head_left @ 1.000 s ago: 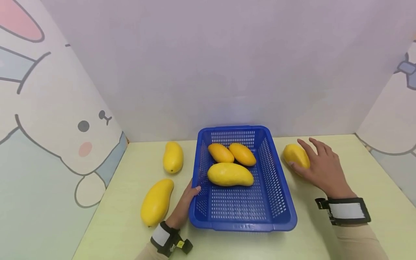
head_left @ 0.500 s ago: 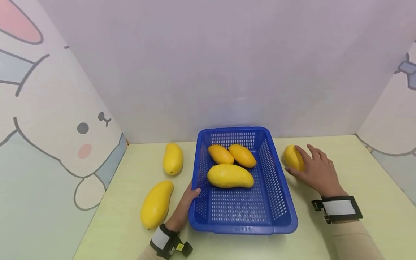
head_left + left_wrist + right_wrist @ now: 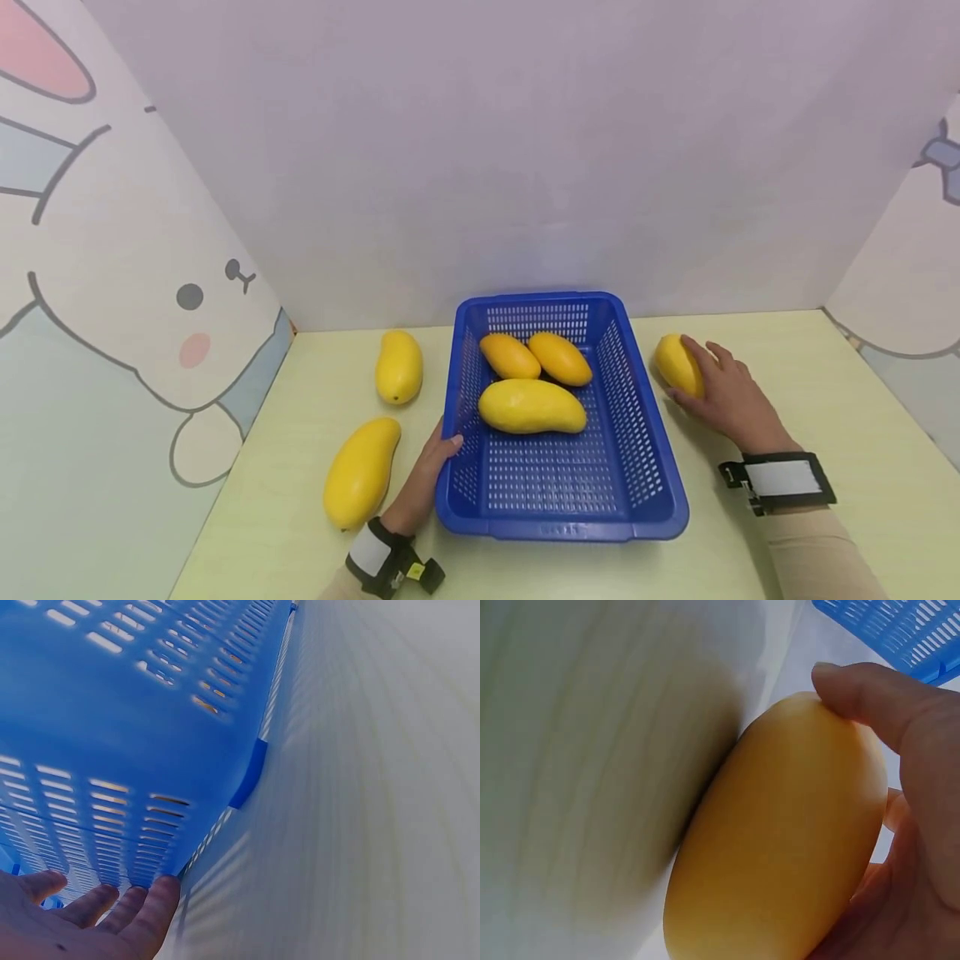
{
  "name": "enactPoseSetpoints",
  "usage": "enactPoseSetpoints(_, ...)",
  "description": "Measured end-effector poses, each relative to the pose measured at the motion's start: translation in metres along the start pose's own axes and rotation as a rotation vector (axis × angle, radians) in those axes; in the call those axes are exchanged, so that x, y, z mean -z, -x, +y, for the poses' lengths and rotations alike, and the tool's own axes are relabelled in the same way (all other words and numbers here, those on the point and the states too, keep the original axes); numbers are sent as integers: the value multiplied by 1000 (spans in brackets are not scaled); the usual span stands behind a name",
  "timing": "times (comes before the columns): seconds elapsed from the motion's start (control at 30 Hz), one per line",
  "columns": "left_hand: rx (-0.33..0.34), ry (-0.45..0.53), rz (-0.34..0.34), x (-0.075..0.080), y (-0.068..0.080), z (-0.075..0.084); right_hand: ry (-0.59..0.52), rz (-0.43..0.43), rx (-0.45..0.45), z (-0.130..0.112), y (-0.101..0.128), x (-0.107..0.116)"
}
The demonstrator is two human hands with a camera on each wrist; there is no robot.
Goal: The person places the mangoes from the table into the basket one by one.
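A blue plastic basket (image 3: pixel 558 531) with slotted walls holds two orange-yellow mangoes (image 3: pixel 560 358) and a longer, paler yellow mango (image 3: pixel 531 406). At its left side my left hand (image 3: pixel 426 475) holds the basket, the thumb over the rim and the fingers (image 3: pixel 154 915) against the outer wall. To the right of the basket, my right hand (image 3: pixel 738 408) grips another yellow mango (image 3: pixel 677 365) lying at the table. In the right wrist view the thumb presses one end of this mango (image 3: pixel 780 832), while the other fingers are mostly hidden behind it.
Two more yellow mangoes lie left of the basket: one mango (image 3: pixel 400 367) towards the back, one larger mango (image 3: pixel 362 472) close to my left forearm. The pale wooden table (image 3: pixel 847 392) ends at a plain back wall (image 3: pixel 540 167), with cartoon-printed side panels (image 3: pixel 127 333).
My right hand has moved slightly left and its spread fingers have closed round the mango at the right. The left hand and basket have stayed in place.
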State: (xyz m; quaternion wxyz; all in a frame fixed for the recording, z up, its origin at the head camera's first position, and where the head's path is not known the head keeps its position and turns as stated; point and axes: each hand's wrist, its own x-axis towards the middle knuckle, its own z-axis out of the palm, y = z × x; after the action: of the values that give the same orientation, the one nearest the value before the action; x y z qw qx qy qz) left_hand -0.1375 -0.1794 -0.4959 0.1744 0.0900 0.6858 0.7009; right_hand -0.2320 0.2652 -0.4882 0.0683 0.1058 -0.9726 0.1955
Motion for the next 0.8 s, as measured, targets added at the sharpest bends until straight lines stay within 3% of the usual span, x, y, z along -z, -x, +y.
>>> enactPoseSetpoints(0.8,1,-4,5,0,0,0,-72,10,14,2,-1,4)
